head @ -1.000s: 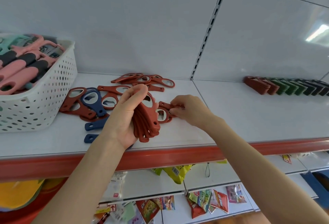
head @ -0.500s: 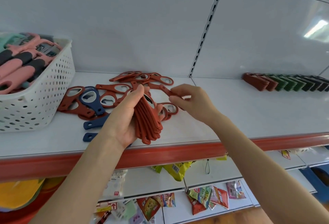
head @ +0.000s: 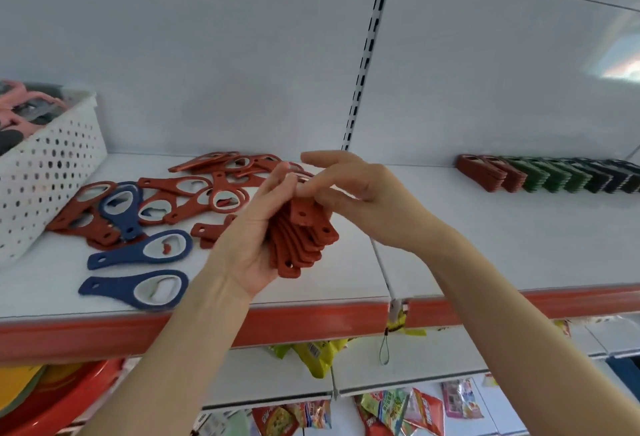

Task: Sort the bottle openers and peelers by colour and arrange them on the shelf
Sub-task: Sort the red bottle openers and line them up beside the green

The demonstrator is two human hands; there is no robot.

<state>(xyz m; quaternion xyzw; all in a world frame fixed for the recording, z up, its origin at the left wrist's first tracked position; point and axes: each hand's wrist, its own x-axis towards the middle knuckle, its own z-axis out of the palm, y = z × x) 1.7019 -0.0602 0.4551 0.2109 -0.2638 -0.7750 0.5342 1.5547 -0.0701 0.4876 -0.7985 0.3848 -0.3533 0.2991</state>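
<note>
My left hand [head: 254,227] grips a fanned stack of red bottle openers [head: 301,238] above the white shelf [head: 485,245], handles pointing down. My right hand [head: 360,193] pinches the top of that stack, laying one more red opener onto it. Loose red openers [head: 194,193] lie in a heap behind my left hand. Three blue openers lie among and in front of them, the nearest blue opener [head: 138,288] by the shelf edge. A sorted row of red, green and dark openers [head: 547,176] stands at the far right.
A white perforated basket [head: 52,172] with pink and black peelers sits at the left end of the shelf. The shelf has a red front lip [head: 311,321]. Lower shelves hold snack packets [head: 398,408]. A slotted upright [head: 367,51] divides the back wall.
My right hand picked a red opener off the shelf and brought it up onto the stack in my left hand. The view has moved closer and slightly right.
</note>
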